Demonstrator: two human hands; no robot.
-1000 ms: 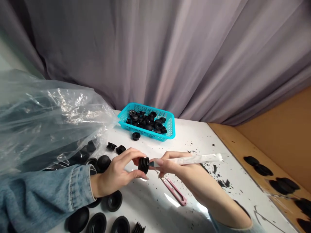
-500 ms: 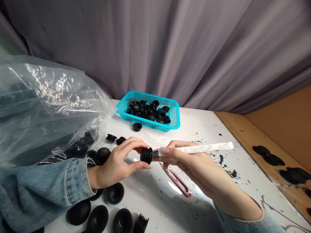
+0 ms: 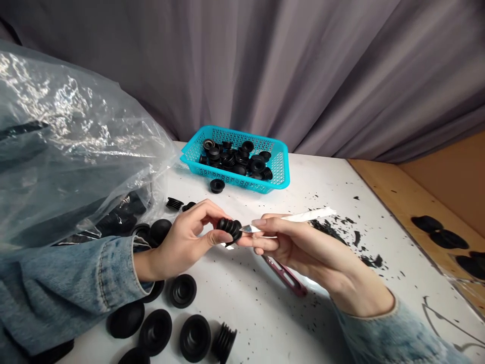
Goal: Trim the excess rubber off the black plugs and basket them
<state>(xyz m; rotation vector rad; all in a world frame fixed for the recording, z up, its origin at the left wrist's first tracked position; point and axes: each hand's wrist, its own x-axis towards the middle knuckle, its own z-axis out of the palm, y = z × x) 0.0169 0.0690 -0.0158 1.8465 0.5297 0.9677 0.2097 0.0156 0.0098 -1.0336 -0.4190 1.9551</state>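
Observation:
My left hand point(image 3: 185, 240) pinches a small black ribbed rubber plug point(image 3: 230, 229) between thumb and fingers, the plug lying tilted. My right hand point(image 3: 295, 240) grips a knife point(image 3: 308, 216) with a white-wrapped handle, its short pointed metal blade at the plug's right side. Whether the blade cuts into the rubber I cannot tell. Below my right hand a pink slotted tool point(image 3: 290, 279) lies on the white table, its far end partly hidden. Several larger black round plugs point(image 3: 182, 291) lie near my left forearm.
A blue perforated basket point(image 3: 280, 183) holding several black plugs stands at the back, one plug point(image 3: 217, 186) in front of it. A clear plastic bag point(image 3: 94, 136) bulges at left. Black shavings point(image 3: 329, 228) litter the table at right. More black pieces point(image 3: 449, 239) lie on the wooden surface.
The plug has turned and tilted in my left fingers, and my left thumb now presses on it. The knife's handle has swung and its blade shows more. The view has shifted slightly.

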